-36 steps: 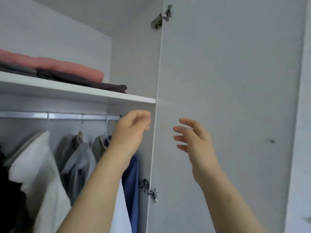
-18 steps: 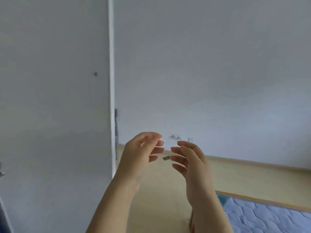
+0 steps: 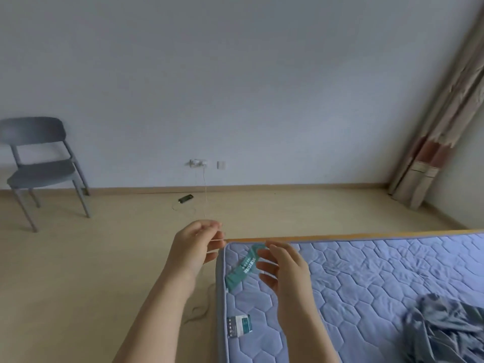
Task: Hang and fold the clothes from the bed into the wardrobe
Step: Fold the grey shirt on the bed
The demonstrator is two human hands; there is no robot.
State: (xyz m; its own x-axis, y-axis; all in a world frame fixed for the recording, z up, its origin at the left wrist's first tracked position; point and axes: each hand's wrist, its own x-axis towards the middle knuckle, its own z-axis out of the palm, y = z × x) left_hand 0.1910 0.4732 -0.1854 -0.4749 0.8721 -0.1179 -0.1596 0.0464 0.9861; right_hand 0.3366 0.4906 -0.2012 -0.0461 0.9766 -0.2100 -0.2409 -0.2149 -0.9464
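Evidently I was between garments: my left hand (image 3: 195, 243) and right hand (image 3: 284, 268) hung empty with fingers loosely curled above the bed (image 3: 366, 271) corner. Grey clothes (image 3: 445, 328) lay crumpled well off to the right; reaching them came next.

You see soft, even daylight and weak shadows. The picture is a little blurred, and the curtain (image 3: 442, 106) leans at the edge.
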